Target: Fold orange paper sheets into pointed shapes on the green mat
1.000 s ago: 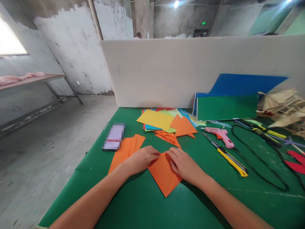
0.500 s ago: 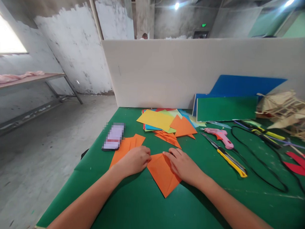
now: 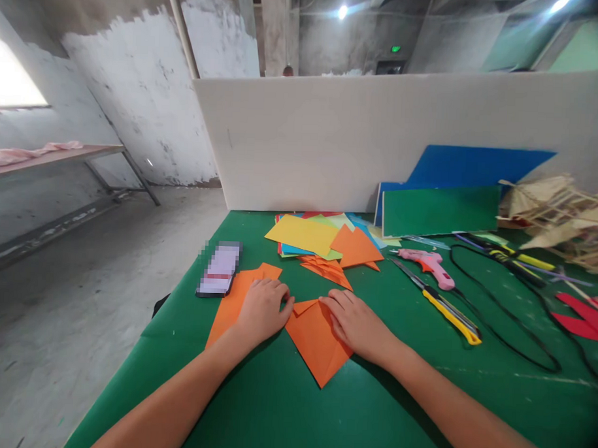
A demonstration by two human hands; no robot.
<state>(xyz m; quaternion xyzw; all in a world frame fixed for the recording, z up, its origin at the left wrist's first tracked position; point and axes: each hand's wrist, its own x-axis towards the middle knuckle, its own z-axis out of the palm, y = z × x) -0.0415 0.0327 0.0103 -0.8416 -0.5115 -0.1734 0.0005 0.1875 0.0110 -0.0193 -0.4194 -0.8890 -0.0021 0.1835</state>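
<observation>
A folded orange paper lies in front of me, one corner pointing toward me and a small flap turned over along its upper left edge. My left hand has its thumb and fingers curled together at the paper's left corner, resting partly over another sheet. On the upper right part of the paper, my right hand lies with fingers extended, fingertips by the top corner. Under and beside my left hand is a second creased orange sheet. Just beyond both hands sit folded orange pieces.
A phone lies at the left. Coloured paper sheets are piled at the back. To the right are a pink glue gun with a black cord, a yellow utility knife and red pieces. Boards lean behind.
My left hand has shifted slightly, and a gap now shows between its thumb and index finger. The flap at the paper's upper left is more visible. My right hand stays nearly still.
</observation>
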